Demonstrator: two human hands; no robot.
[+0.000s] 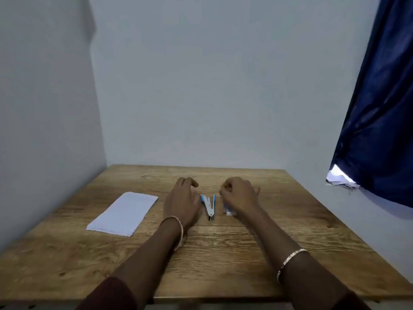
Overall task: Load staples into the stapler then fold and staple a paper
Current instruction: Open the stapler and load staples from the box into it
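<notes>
The person wore dark maroon sleeves, seen only at the bottom edge of the view and ending well short of the wrists, so both forearms were bare. A thin gold-coloured bangle (179, 229) circled the left wrist just behind the left hand (182, 201). A similar slim bangle (290, 260) sat further up the right forearm, well behind the right hand (239, 193).
</notes>
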